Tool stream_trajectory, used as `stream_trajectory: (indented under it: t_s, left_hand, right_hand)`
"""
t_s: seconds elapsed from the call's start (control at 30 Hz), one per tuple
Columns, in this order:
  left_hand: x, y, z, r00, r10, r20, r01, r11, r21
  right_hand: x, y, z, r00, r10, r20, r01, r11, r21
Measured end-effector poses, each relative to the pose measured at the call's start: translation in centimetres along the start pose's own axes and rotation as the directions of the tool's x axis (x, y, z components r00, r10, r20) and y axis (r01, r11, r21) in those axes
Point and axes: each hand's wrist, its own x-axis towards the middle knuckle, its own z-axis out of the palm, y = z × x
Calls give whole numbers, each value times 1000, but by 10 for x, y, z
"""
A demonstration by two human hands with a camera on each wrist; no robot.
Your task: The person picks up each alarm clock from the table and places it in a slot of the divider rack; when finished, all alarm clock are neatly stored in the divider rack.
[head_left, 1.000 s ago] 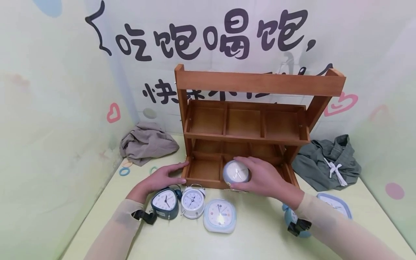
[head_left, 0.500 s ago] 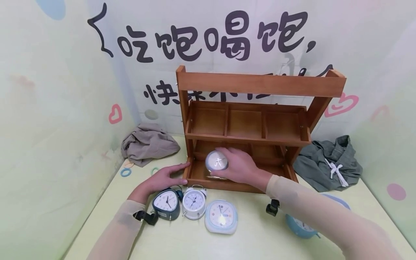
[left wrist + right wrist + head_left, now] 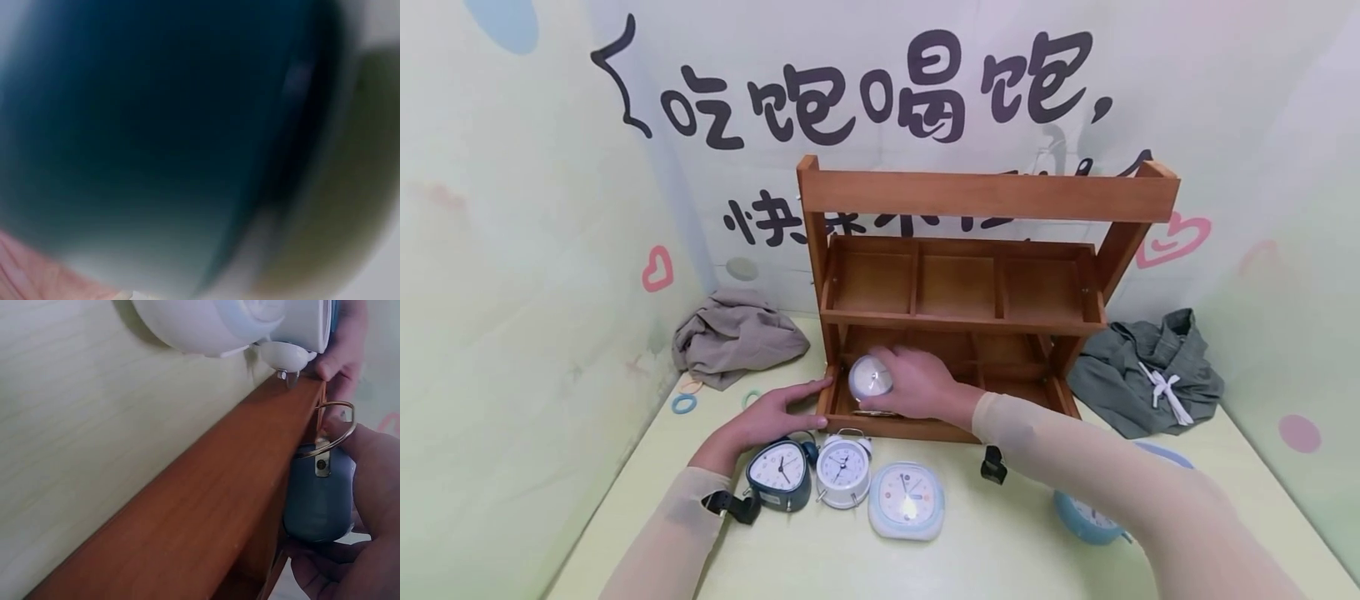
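Wooden shelf [image 3: 985,197]: left edge near clock [image 3: 870,377] in right hand [image 3: 919,383]; room rightward.

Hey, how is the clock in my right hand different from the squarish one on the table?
The held clock is round; the squarish clock has rounded corners. The right hand grips the held clock at the lower left of the rack, while the squarish clock sits on the table, untouched. The held clock's body is deeper blue; the squarish clock is white with pale blue. Both have pale faces.
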Motion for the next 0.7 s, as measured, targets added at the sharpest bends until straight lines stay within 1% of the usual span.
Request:
stream_trajectory:
  t_s: [0.1,0.2,0.43,0.7]
  left_hand:
    - [0,0,-1,1000,-1,4,1,1000,-8]
    - [0,1,-2,1000,3,7,-3,1000,-17]
    - [-1,-1,0,1000,13,6,-13,1000,-24]
    - [0,-1,-1,1000,21,2,-21,1000,-16]
  right_hand:
    - [3,-1,6,1000,-7,24,8,1000,-16]
    - [6,0,10,999,-13,31,14,999,-31]
    - [12,2,16,998,-27,52,30,997,-76]
    - [17,3,15,995,7,102,-3,999,-42]
